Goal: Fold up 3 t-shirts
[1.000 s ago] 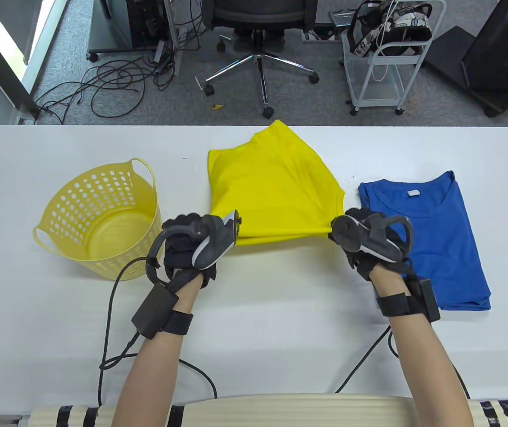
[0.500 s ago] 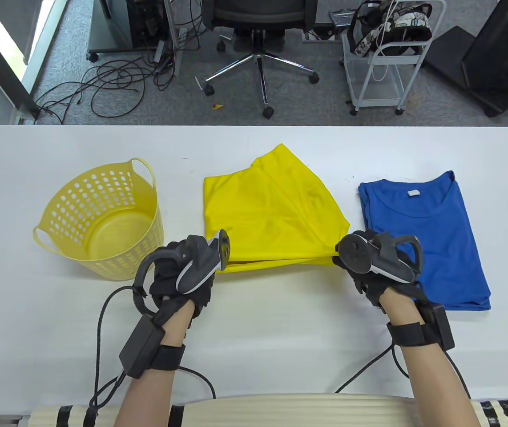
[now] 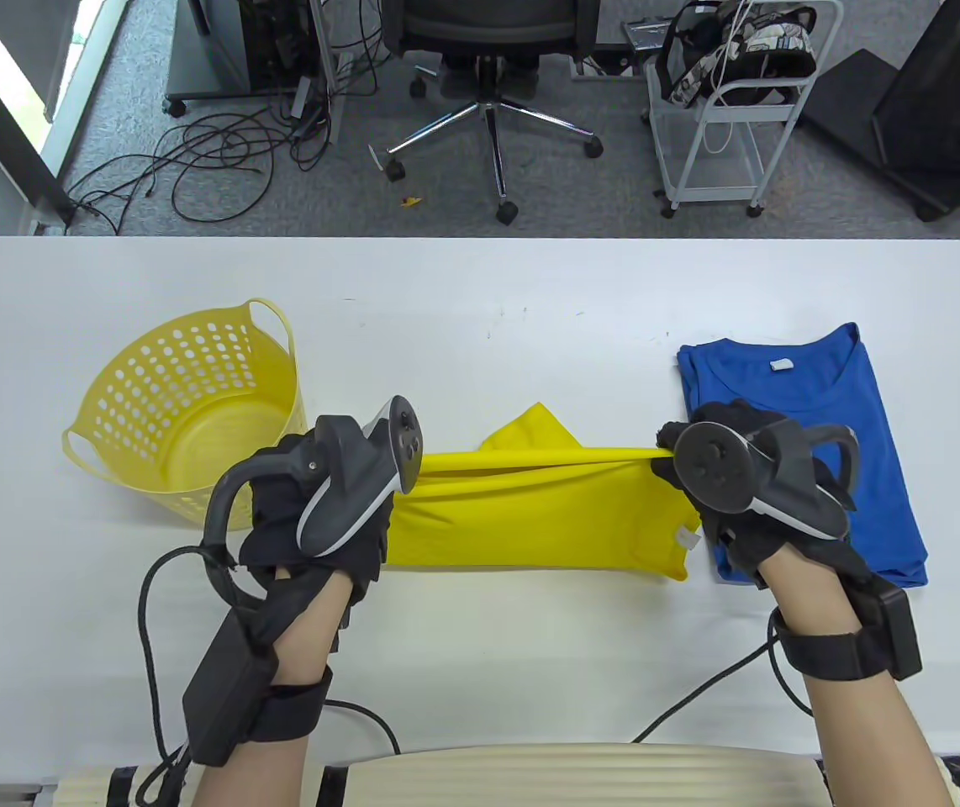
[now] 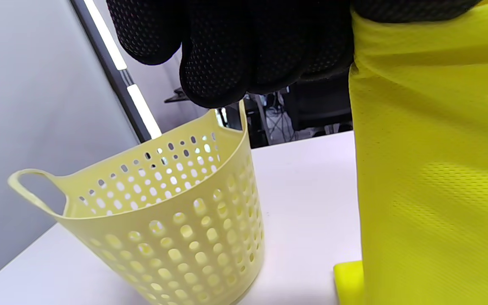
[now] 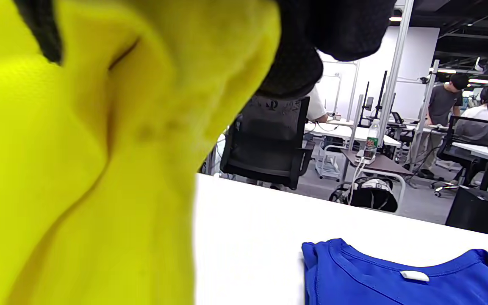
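A long white table (image 3: 480, 286) stands in an office room, with a swivel chair (image 3: 488, 92) and a white cart (image 3: 715, 109) on the grey carpet behind its far edge. Near the middle of the front half of the table, the bright yellow t-shirt of thin sports fabric (image 3: 530, 521) is lifted and stretched between the two gloved hands. The left hand (image 3: 320, 513) has its fingers curled around the left end of the upper edge, and the right hand (image 3: 749, 496) grips the right end in the same way; the cloth hangs down from this taut line. A blue t-shirt (image 3: 816, 437) lies flat, partly folded, towards the right edge. A yellow plastic basket with round holes (image 3: 186, 412) stands towards the left edge, and it looks empty.

The step in hand seems to be the folding of the yellow shirt, held up before laying it down. The next move probably calls for lowering both hands together, so the hanging part lands smooth and the edges meet evenly.
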A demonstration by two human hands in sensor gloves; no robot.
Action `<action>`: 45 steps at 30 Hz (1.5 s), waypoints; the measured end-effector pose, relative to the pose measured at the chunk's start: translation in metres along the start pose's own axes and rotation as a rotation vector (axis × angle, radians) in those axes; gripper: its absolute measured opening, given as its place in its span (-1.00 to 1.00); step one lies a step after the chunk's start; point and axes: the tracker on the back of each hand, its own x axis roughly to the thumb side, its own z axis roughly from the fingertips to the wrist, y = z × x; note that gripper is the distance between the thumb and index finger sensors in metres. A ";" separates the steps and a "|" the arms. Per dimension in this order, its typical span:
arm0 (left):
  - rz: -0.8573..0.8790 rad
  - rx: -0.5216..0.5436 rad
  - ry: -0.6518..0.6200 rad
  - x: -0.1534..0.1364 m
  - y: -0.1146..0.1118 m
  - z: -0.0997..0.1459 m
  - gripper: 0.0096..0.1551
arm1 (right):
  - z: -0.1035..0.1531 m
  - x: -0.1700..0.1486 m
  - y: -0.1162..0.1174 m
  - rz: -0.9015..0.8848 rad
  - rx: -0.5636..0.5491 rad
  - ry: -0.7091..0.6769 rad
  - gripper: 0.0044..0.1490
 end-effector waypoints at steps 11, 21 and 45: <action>-0.181 -0.136 0.076 0.056 -0.085 -0.118 -0.58 | -0.089 0.002 0.109 0.081 0.251 0.065 -0.48; -0.209 -0.101 0.119 0.074 -0.116 -0.154 -0.56 | -0.132 0.002 0.160 0.105 0.365 0.148 -0.46; -0.013 -0.225 -0.369 0.117 -0.199 -0.067 0.00 | -0.045 0.041 0.151 -0.231 0.265 0.088 -0.28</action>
